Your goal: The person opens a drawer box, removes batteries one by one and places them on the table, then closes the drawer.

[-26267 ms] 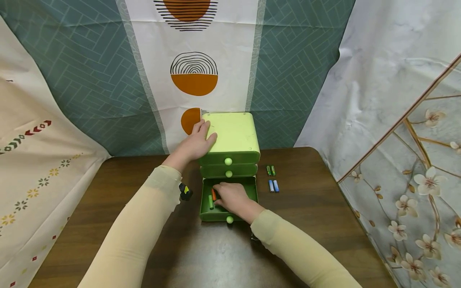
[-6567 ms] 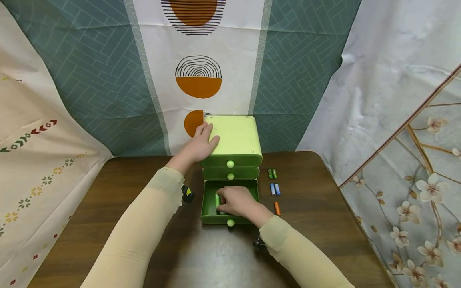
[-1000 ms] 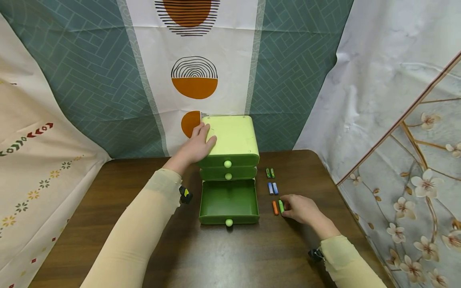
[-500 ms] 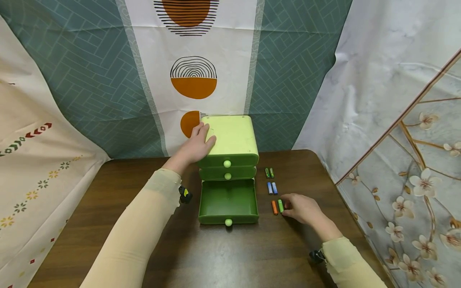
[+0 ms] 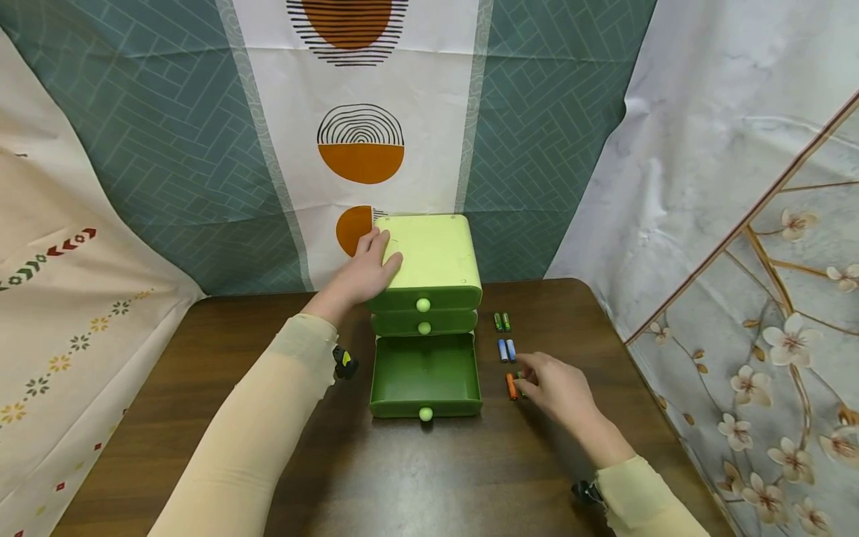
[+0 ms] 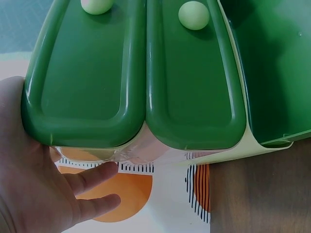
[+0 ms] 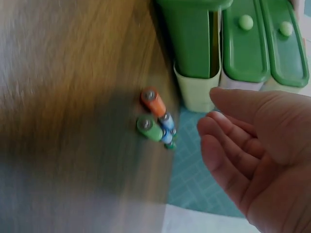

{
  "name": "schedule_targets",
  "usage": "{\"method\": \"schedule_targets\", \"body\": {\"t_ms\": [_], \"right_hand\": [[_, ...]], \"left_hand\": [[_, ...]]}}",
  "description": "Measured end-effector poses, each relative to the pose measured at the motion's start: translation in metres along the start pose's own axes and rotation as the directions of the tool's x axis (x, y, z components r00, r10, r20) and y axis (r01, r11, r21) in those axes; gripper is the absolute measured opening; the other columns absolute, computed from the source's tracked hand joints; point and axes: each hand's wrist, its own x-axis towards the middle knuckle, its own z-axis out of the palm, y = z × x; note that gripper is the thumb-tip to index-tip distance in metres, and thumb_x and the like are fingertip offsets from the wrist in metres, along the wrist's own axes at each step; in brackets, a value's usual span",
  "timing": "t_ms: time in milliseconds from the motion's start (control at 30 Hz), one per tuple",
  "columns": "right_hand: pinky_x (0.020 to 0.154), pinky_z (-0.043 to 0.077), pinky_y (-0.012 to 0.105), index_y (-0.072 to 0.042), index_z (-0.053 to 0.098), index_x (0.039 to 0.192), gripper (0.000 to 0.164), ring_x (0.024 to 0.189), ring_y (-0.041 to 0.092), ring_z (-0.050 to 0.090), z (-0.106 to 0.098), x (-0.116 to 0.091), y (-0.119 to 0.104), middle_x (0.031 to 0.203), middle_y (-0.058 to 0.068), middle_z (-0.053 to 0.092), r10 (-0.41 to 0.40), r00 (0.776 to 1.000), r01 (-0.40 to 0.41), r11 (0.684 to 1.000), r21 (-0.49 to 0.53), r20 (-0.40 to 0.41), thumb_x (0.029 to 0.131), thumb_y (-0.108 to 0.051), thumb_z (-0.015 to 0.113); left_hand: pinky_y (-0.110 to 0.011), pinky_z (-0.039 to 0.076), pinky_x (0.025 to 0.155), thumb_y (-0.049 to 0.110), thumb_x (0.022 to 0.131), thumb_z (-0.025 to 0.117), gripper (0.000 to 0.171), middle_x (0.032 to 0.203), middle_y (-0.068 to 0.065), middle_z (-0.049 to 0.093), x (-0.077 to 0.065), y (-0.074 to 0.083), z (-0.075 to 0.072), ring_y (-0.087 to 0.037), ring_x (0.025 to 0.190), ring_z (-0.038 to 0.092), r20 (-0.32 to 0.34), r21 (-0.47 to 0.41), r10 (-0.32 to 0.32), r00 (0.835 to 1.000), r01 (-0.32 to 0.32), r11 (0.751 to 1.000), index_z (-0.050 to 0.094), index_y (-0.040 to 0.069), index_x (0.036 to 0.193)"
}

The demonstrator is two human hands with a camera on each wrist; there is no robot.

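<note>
My left hand [image 5: 362,276] rests on the top left edge of a small green drawer cabinet [image 5: 436,250], its fingers spread along the side in the left wrist view. The cabinet's bottom drawer [image 5: 424,373] is pulled out. To its right, my right hand [image 5: 560,384] hovers over the table, fingers loosely bent and holding nothing. Just beneath it lie an orange battery [image 5: 511,386] and a light green battery [image 7: 149,127], side by side; in the head view the fingers partly hide the green one. Behind them lie two blue batteries [image 5: 507,350] and two smaller dark green batteries [image 5: 502,322].
The brown wooden table [image 5: 376,477] carries the cabinet and the batteries. Its two upper drawers [image 6: 194,82] are closed. A patterned cloth [image 5: 362,74] hangs right behind the cabinet, with a floral cloth [image 5: 758,373] along the right side.
Earlier, the orange and light green batteries left the drawer for the table. Over the last half second, my right hand lets go of the light green one and lifts away. The left hand stays put.
</note>
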Motion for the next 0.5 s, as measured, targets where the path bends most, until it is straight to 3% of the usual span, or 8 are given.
{"method": "schedule_targets", "body": {"t_ms": [233, 500], "right_hand": [[0.056, 0.049, 0.028, -0.010, 0.082, 0.123, 0.038, 0.070, 0.009, 0.067, 0.005, -0.005, -0.019, 0.092, -0.007, 0.071, -0.084, 0.991, 0.084, 0.996, -0.004, -0.100, 0.089, -0.017, 0.096], [0.058, 0.052, 0.028, -0.013, 0.083, 0.119, 0.036, 0.071, 0.003, 0.063, 0.012, -0.010, -0.034, 0.090, -0.009, 0.069, -0.169, 0.967, 0.175, 0.984, 0.019, -0.191, 0.086, -0.017, 0.098]], "left_hand": [[-0.061, 0.025, 0.130, 0.059, 0.117, 0.032, 0.081, 0.185, -0.007, -0.008, 0.000, 0.000, 0.000, -0.043, 0.165, 0.023, 0.003, 0.002, -0.002, 1.000, 0.002, 1.000, 0.005, 0.017, 0.180], [-0.061, 0.026, 0.129, 0.058, 0.117, 0.032, 0.080, 0.184, -0.008, -0.008, 0.000, 0.001, 0.000, -0.045, 0.164, 0.026, 0.008, 0.006, -0.003, 1.000, 0.003, 1.000, 0.005, 0.016, 0.180]]}}
